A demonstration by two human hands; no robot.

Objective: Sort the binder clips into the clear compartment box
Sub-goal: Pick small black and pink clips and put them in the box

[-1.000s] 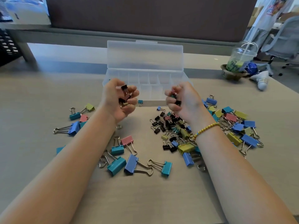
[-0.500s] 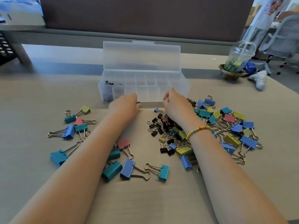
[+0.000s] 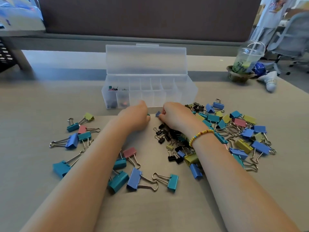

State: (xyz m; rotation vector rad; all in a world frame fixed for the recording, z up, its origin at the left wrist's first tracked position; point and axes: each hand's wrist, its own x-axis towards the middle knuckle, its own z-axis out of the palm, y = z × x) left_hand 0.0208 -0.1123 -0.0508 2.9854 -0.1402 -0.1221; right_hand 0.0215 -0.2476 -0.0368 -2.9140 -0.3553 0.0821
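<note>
The clear compartment box (image 3: 180, 92) stands open at the table's middle, its lid upright; a few small clips (image 3: 112, 88) lie in its left compartments. My left hand (image 3: 133, 118) rests on the table just in front of the box, fingers curled over a small teal clip (image 3: 148, 115). My right hand (image 3: 177, 116) is beside it and pinches a small blue clip (image 3: 158, 113). A heap of small black clips (image 3: 164, 133) lies under my right wrist. Larger blue, teal, yellow and pink clips (image 3: 240, 129) spread to the right.
More large clips (image 3: 78, 134) lie scattered left of my left arm and others (image 3: 133, 180) near the front. A plastic cup in a bowl (image 3: 245, 64) and a white bottle (image 3: 270, 81) stand at the back right. A dark partition runs behind the table.
Both hands were raised with small black clips in their fingers a second ago. They have come down to the table in front of the box and now close on a teal and a blue clip.
</note>
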